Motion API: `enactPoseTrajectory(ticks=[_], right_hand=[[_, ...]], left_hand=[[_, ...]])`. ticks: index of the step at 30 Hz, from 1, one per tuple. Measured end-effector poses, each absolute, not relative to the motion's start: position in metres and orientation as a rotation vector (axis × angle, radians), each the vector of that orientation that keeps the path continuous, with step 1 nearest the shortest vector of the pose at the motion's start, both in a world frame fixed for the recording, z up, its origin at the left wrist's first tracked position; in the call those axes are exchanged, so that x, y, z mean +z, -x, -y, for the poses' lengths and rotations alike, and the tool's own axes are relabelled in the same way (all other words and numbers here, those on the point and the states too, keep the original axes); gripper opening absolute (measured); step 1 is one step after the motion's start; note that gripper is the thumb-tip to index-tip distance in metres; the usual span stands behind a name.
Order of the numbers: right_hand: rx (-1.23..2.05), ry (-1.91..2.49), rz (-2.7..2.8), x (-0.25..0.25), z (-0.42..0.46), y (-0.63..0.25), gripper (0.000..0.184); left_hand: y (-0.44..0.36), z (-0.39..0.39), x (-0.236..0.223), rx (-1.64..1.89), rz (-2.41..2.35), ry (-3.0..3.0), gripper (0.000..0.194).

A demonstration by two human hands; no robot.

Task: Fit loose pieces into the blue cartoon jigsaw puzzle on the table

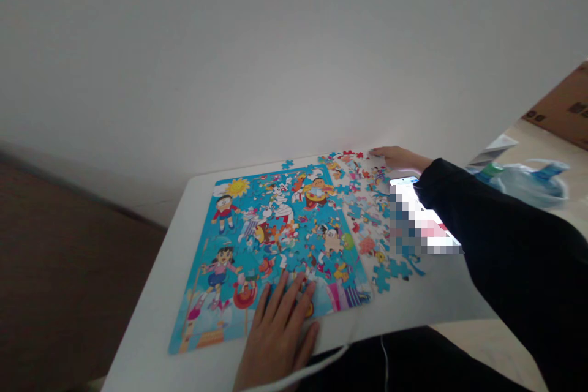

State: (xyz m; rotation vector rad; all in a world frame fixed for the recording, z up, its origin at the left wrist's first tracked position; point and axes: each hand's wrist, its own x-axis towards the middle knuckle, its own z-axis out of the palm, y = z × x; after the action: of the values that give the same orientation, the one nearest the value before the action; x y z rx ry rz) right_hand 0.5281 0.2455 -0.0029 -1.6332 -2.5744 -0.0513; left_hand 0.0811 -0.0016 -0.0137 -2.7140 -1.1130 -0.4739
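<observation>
A colourful cartoon jigsaw puzzle (257, 239) lies flat on a white table (151, 318). My left hand (278, 331) rests flat on the puzzle's near edge, fingers stretched out and spread. My right hand (397, 157), in a black sleeve, reaches to the table's far right corner and touches the heap of loose puzzle pieces (362, 196); its fingers lie low on the pieces and I cannot see whether they pinch one. A phone (425, 220) with a lit screen lies under my right forearm beside the loose pieces.
The table stands against a plain white wall. A white cable (321, 364) runs over the near edge. To the right are plastic bottles in a bag (519, 180) and a cardboard box (563, 107). Dark floor lies to the left.
</observation>
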Motion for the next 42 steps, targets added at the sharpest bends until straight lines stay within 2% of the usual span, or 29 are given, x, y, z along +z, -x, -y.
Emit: enactPoseTrajectory(ticks=[6, 11, 17, 26, 31, 37, 42], right_hand=[[-0.001, 1.657, 2.574, 0.006, -0.244, -0.505, 0.051], [0.067, 1.433, 2.670, 0.011, -0.246, -0.457, 0.059], [0.105, 1.289, 2.785, 0.011, -0.254, -0.404, 0.059], [0.114, 1.366, 2.775, 0.007, -0.257, -0.432, 0.060], [0.049, 1.332, 2.690, 0.018, -0.246, -0.414, 0.051], [0.096, 0.962, 2.863, 0.030, -0.216, -0.344, 0.043], [0.065, 0.823, 2.945, 0.024, -0.203, -0.335, 0.041]], left_hand=[[-0.082, 0.001, -0.011, -0.443, 1.108, 2.702, 0.050], [-0.083, 0.001, -0.012, -0.376, 1.101, 2.658, 0.050], [-0.084, 0.005, -0.012, -0.312, 1.139, 2.671, 0.051], [-0.086, 0.008, -0.006, -0.256, 1.212, 2.740, 0.053], [-0.087, 0.009, -0.005, -0.240, 1.255, 2.751, 0.051], [-0.086, 0.010, -0.004, -0.265, 1.245, 2.782, 0.050], [-0.084, 0.012, -0.006, -0.308, 1.261, 2.803, 0.049]])
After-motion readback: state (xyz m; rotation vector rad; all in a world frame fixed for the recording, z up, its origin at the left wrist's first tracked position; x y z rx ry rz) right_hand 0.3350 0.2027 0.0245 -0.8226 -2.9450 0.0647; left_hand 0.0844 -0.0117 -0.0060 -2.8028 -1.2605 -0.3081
